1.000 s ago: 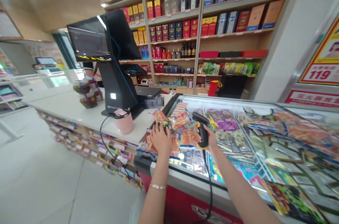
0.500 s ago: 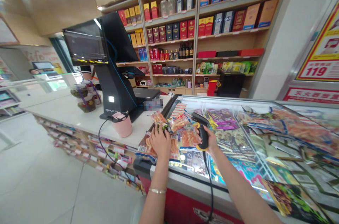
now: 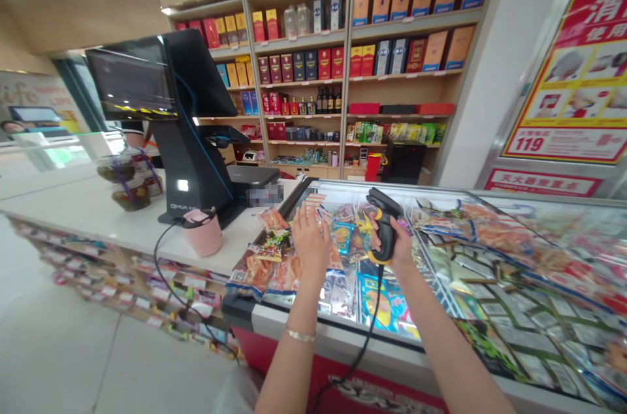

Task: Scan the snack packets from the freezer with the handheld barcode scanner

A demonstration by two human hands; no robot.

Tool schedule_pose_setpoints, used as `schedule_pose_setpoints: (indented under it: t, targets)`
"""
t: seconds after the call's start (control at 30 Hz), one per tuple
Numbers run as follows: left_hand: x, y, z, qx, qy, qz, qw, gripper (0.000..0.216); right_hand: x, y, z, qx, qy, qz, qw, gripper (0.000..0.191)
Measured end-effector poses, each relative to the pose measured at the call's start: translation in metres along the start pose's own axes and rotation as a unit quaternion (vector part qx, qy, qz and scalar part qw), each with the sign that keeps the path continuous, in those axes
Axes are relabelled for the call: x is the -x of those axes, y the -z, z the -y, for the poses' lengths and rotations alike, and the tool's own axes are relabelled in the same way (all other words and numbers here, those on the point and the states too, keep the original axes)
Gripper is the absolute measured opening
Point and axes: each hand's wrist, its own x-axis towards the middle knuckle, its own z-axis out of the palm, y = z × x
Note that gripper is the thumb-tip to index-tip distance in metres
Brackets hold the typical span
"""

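Note:
My right hand is wrapped round a black and yellow barcode scanner, held above the freezer's glass top, with its cable hanging down. My left hand is open, fingers stretched out, over several snack packets. Beside it, on the left corner of the glass, lie clear packets of orange-brown snacks and a dark green and yellow packet. Whether my left fingers touch a packet I cannot tell. Through the glass, between my hands, a blue packet shows.
Left of the freezer, a white counter bears a black checkout terminal, a pink cup and tied plastic containers. More packets lie on the right. Shelves of boxes stand behind.
My left hand has lifted off the packets at the left and moved right. My right hand has raised the scanner a little. The view has swung to the right.

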Motion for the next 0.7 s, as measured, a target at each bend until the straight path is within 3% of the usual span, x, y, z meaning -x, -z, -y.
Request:
schedule_pose_setpoints:
  t: [0.17, 0.37, 0.5, 0.7]
  targets:
    - [-0.014, -0.021, -0.078, 0.069, -0.070, 0.027, 0.995, 0.043, 0.018, 0.021, 0.075, 0.053, 0.074, -0.021, 0.996, 0.031]
    - [-0.012, -0.069, -0.154, 0.170, -0.158, 0.073, 0.970, 0.042, 0.043, 0.065, 0.146, 0.132, 0.107, -0.079, 0.982, 0.035]
    - [0.003, -0.111, -0.181, 0.199, -0.184, 0.138, 0.953, 0.040, 0.058, 0.097, 0.164, 0.162, 0.095, -0.120, 0.975, 0.033]
    - [0.031, -0.176, -0.187, 0.196, -0.192, 0.270, 0.923, 0.040, 0.069, 0.135, 0.156, 0.146, 0.084, -0.173, 0.970, 0.032]
